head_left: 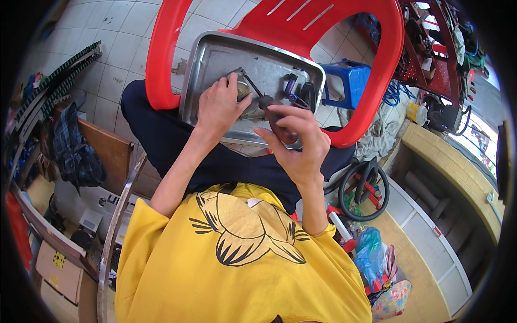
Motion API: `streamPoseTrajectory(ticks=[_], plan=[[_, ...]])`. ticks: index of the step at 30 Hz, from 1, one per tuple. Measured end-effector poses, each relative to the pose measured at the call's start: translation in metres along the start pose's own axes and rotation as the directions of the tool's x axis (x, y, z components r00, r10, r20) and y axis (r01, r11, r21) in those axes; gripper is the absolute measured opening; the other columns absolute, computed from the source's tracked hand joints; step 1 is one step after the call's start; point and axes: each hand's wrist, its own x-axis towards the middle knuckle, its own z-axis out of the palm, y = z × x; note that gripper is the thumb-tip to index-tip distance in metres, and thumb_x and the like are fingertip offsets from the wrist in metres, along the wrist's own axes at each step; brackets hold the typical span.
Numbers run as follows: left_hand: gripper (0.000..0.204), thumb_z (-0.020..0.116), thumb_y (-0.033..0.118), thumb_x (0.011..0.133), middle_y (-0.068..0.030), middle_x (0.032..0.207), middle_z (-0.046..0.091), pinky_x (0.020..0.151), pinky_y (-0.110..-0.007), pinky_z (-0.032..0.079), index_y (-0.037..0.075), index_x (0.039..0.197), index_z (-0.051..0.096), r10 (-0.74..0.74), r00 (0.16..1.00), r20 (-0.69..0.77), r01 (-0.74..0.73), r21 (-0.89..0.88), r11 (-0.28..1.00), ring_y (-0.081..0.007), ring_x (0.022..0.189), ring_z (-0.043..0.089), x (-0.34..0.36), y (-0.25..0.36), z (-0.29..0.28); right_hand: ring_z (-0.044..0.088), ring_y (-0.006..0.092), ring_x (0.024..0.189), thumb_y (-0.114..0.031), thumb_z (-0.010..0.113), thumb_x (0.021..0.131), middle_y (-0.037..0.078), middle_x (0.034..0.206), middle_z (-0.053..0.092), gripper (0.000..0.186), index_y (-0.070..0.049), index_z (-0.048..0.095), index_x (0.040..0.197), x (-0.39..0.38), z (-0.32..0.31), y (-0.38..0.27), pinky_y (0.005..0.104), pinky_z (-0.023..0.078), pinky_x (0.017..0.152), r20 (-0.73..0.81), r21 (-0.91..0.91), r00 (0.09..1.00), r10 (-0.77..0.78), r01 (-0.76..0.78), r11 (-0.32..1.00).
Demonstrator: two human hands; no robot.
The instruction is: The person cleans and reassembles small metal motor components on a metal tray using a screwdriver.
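Observation:
In the metal tray, my left hand is closed on a metal part with a round brass-coloured piece. Its fingers and thumb cover much of that part. A screwdriver with a dark reddish-brown handle slants toward me, its thin shaft reaching the part's far end. My right hand curls loosely about the handle, fingers over it and thumb on the left side. Exactly where the shaft's tip meets the part is too small to tell. Right of the shaft lie a purple-and-black tool and a black object.
The tray rests on a red plastic chair facing me, its armrests on both sides. Beyond the right armrest stands a blue stool. A black-rimmed wheel is at my right, and a wooden board at my left.

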Motion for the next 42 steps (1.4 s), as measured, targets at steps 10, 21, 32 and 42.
streamPoseTrajectory(ticks=[10,21,32,42], plan=[[0.055,0.077,0.043,0.089,-0.0214,0.096,0.067,0.074,-0.047,0.058,-0.003,0.109,0.055,-0.026,0.995,-0.092,0.016,-0.109,0.994,-0.0401,0.088,0.070,-0.014,-0.008,0.012,0.069,0.0164,0.069,-0.012,0.086,0.079,0.001,0.105,0.074,0.025,-0.015,0.074,0.101,-0.002,-0.002,-0.006,0.0263,0.052,0.054,0.005,-0.055,1.000,-0.031,0.031,0.998],[0.052,0.076,0.044,0.090,-0.0207,0.090,0.067,0.067,-0.047,0.057,-0.001,0.104,0.052,-0.067,0.991,-0.115,0.052,-0.132,0.990,-0.0408,0.081,0.070,-0.018,-0.014,0.008,0.075,0.0204,0.092,0.002,0.084,0.078,0.007,0.114,0.073,0.033,-0.014,0.077,0.106,-0.003,0.002,-0.019,0.0313,0.061,0.068,0.218,0.003,0.975,0.035,-0.037,0.999],[0.051,0.077,0.039,0.089,-0.0223,0.095,0.068,0.071,-0.048,0.056,-0.002,0.108,0.052,-0.081,0.995,-0.064,0.067,-0.186,0.980,-0.0426,0.087,0.070,-0.017,-0.010,0.003,0.071,0.0163,0.071,-0.004,0.086,0.078,0.005,0.112,0.073,0.025,-0.013,0.074,0.098,-0.003,0.004,-0.015,0.0249,0.055,0.058,0.163,-0.062,0.986,-0.041,0.051,0.997],[0.048,0.078,0.034,0.088,-0.0221,0.095,0.068,0.071,-0.047,0.057,-0.001,0.109,0.051,-0.036,0.998,-0.061,0.027,-0.146,0.989,-0.0416,0.088,0.070,-0.013,-0.010,0.003,0.073,0.0142,0.079,0.000,0.085,0.078,0.005,0.109,0.073,0.028,-0.009,0.073,0.102,-0.011,0.005,-0.015,0.0264,0.054,0.057,0.127,0.003,0.989,0.075,-0.076,0.997]])
